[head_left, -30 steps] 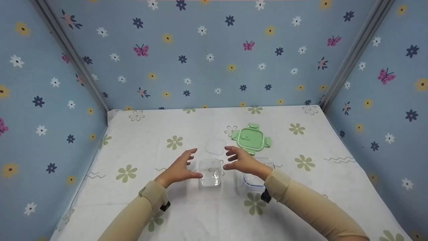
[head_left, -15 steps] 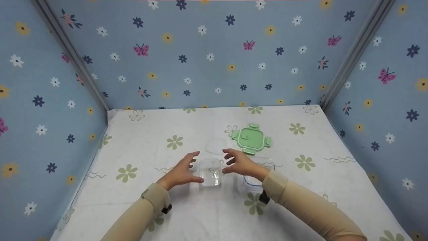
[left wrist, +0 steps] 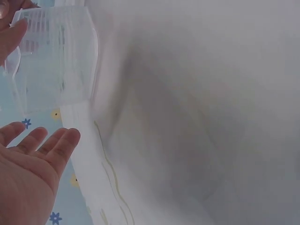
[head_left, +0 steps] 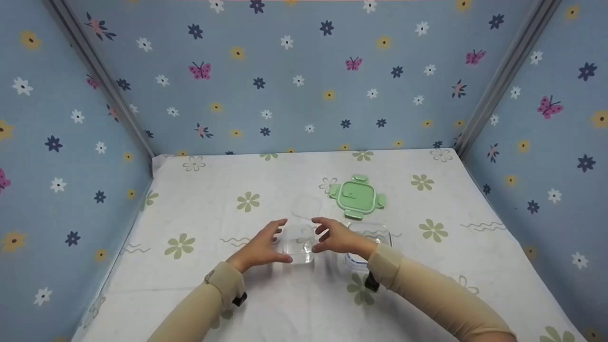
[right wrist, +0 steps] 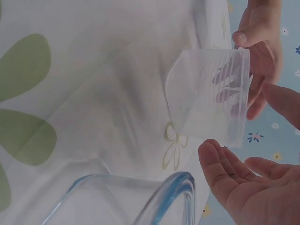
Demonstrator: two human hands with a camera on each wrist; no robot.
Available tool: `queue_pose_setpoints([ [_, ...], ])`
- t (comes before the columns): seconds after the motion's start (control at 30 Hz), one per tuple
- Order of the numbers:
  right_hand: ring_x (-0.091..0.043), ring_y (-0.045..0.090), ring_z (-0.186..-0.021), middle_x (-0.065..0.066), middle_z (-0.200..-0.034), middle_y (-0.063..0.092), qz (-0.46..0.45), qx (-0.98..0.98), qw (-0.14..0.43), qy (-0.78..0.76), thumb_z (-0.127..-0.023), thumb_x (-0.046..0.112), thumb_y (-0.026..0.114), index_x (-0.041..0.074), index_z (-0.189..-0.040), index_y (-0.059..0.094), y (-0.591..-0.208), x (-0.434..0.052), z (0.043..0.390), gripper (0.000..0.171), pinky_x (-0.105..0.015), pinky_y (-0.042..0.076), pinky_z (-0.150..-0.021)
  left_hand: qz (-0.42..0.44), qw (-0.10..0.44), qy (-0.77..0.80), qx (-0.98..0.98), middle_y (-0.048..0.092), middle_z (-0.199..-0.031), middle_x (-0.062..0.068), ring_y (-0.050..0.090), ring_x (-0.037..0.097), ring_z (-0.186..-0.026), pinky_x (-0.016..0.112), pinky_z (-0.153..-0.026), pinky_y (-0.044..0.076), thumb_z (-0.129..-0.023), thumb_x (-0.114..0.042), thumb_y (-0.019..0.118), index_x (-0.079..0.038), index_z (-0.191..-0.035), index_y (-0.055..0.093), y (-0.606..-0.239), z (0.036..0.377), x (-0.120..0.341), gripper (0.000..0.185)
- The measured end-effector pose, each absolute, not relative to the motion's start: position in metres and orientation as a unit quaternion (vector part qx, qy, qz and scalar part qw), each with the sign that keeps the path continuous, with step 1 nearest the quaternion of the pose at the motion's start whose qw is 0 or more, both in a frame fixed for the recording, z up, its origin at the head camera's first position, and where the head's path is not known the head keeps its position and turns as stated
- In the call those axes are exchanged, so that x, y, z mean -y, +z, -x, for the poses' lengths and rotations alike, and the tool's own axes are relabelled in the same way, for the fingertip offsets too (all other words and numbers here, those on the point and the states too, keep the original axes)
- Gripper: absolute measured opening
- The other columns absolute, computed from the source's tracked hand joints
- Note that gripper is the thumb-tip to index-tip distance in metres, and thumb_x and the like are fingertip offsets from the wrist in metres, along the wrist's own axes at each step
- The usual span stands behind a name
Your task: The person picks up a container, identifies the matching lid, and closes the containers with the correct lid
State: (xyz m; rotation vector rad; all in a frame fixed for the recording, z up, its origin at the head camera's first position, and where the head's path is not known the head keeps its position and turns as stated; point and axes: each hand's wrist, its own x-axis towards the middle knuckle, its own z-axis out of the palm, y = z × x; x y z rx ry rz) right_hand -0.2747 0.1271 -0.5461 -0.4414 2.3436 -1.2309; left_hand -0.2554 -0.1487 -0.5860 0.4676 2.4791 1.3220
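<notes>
A small clear plastic box (head_left: 299,244) stands open-topped on the flowered tablecloth (head_left: 213,213). My left hand (head_left: 280,241) is at its left side and my right hand (head_left: 317,236) at its right, both with spread, relaxed fingers close against its walls. Whether they touch it cannot be told. The left wrist view has the box (left wrist: 54,56) above my open left hand (left wrist: 42,140), with a gap between them. In the right wrist view the box (right wrist: 211,98) sits between my right hand (right wrist: 234,159) and the left hand (right wrist: 260,37).
A clear flat lid (head_left: 306,207) lies just behind the box. A green clip lid (head_left: 357,196) lies farther back right. A glass container with a blue rim (head_left: 368,247) stands under my right forearm, its rim (right wrist: 173,187) close by. Patterned blue walls enclose three sides.
Both hands have closed in on the clear box from either side; the right hand has moved left and nearer. The box has stayed in place.
</notes>
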Motion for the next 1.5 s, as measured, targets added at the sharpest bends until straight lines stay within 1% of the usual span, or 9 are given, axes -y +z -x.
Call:
queue_pose_setpoints([
  [0.27,-0.041,0.072,-0.121,-0.03,-0.137,0.066,0.168,-0.853,0.234,-0.434,-0.086,0.004,0.088,-0.005,-0.162,0.041,-0.548,-0.121,0.274,0.09,-0.049,0.062,-0.102,-0.176,0.146,0.46,-0.858,0.041,-0.17,0.023,0.048,0.047,-0.151,0.06,-0.125,0.042,-0.081,-0.025,0.097,-0.004,-0.168,0.032,-0.59,0.257,0.148,0.111],
  [0.4,-0.041,0.071,-0.12,-0.03,-0.135,0.066,0.169,-0.855,0.236,-0.429,-0.085,0.004,0.089,-0.006,-0.162,0.041,-0.549,-0.119,0.274,0.091,-0.049,0.061,-0.103,-0.187,0.146,0.472,-0.849,0.042,-0.168,0.025,0.048,0.048,-0.15,0.06,-0.125,0.043,-0.08,-0.022,0.097,-0.002,-0.167,0.033,-0.592,0.258,0.146,0.11],
  [0.5,-0.041,0.071,-0.118,-0.03,-0.132,0.066,0.17,-0.857,0.234,-0.426,-0.084,0.004,0.089,-0.007,-0.16,0.043,-0.549,-0.118,0.274,0.089,-0.048,0.062,-0.101,-0.191,0.144,0.472,-0.849,0.043,-0.168,0.025,0.05,0.048,-0.149,0.06,-0.124,0.044,-0.081,-0.024,0.097,-0.003,-0.167,0.034,-0.593,0.258,0.144,0.109],
  [0.6,-0.041,0.072,-0.117,-0.03,-0.13,0.067,0.173,-0.858,0.233,-0.425,-0.084,0.005,0.089,-0.007,-0.158,0.046,-0.55,-0.117,0.274,0.087,-0.046,0.062,-0.099,-0.194,0.14,0.468,-0.851,0.046,-0.166,0.024,0.051,0.047,-0.149,0.06,-0.124,0.044,-0.081,-0.024,0.097,-0.003,-0.166,0.036,-0.594,0.258,0.142,0.107],
  [0.8,-0.04,0.073,-0.116,-0.03,-0.128,0.068,0.178,-0.861,0.226,-0.419,-0.083,0.006,0.09,-0.009,-0.156,0.048,-0.551,-0.115,0.275,0.085,-0.044,0.062,-0.098,-0.198,0.132,0.473,-0.848,0.054,-0.158,0.025,0.055,0.045,-0.145,0.062,-0.123,0.044,-0.08,-0.021,0.098,-0.002,-0.162,0.04,-0.596,0.258,0.139,0.102],
  [1.03,-0.041,0.072,-0.117,-0.03,-0.128,0.068,0.178,-0.86,0.229,-0.42,-0.083,0.007,0.09,-0.008,-0.155,0.049,-0.552,-0.115,0.274,0.084,-0.047,0.062,-0.099,-0.193,0.13,0.477,-0.847,0.058,-0.155,0.023,0.058,0.045,-0.142,0.061,-0.121,0.046,-0.078,-0.021,0.099,-0.002,-0.157,0.046,-0.596,0.259,0.14,0.097],
  [1.27,-0.043,0.072,-0.118,-0.03,-0.129,0.068,0.17,-0.859,0.232,-0.422,-0.083,0.006,0.091,-0.008,-0.154,0.049,-0.549,-0.113,0.272,0.084,-0.046,0.062,-0.1,-0.194,0.132,0.484,-0.843,0.059,-0.152,0.023,0.059,0.044,-0.14,0.06,-0.12,0.048,-0.077,-0.019,0.1,0.0,-0.153,0.048,-0.597,0.261,0.141,0.094],
  [1.5,-0.043,0.071,-0.12,-0.03,-0.13,0.069,0.179,-0.866,0.221,-0.411,-0.084,0.01,0.091,-0.007,-0.155,0.049,-0.546,-0.114,0.274,0.085,-0.051,0.061,-0.103,-0.196,0.133,0.467,-0.852,0.061,-0.152,0.02,0.059,0.042,-0.14,0.06,-0.12,0.048,-0.078,-0.023,0.099,-0.002,-0.153,0.049,-0.596,0.262,0.142,0.093],
])
